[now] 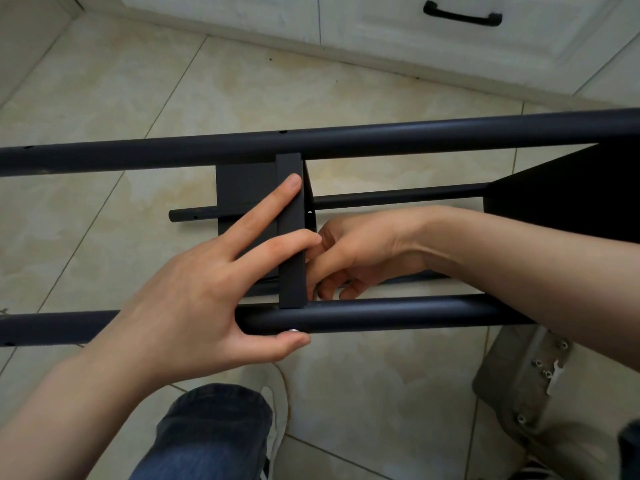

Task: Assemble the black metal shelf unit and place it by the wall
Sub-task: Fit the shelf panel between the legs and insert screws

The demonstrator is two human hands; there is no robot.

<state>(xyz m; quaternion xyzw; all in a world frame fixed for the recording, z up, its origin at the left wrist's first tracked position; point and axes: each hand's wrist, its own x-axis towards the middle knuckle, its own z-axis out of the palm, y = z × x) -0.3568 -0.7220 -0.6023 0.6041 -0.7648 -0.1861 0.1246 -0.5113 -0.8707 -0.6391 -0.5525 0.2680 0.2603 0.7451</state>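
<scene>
Knee [211,434]: blue denim, folded, at the bottom edge, with a white sneaker [277,414] beside it.
Left hand [194,299]: index and middle fingers straight and spread in a V, lying flat on the shelf panel's edge. The thumb tip presses the near tube's underside, just beside the screw head. The ring and little fingers are hidden.
Right hand [349,258]: reaches between the tubes from the right, fingers curled tight at the panel's inner corner. Whether they pinch anything cannot be told.
Shelf unit: lying on its side across the floor, in front of the cabinet.
Near tube [398,313]: round, matte black metal, running left to right.
Far tube [346,140]: the same round tube, parallel, with small drilled holes.
Shelf panel [292,230]: flat black sheet with a folded rim, standing on edge between the two tubes.
Second shelf panel [571,195]: black, at the right, on edge.
Lower tube [398,195]: thinner-looking, below the panel, near the floor.
Screw head [293,330]: small, silver, domed, on the near tube.
Floor [346,91]: glossy beige marbled tiles with thin grout lines.
Cabinet [381,32]: white and panelled, with a curved black handle [462,16].
Canvas shoe [530,375]: beige, with metal eyelets, at the lower right.
</scene>
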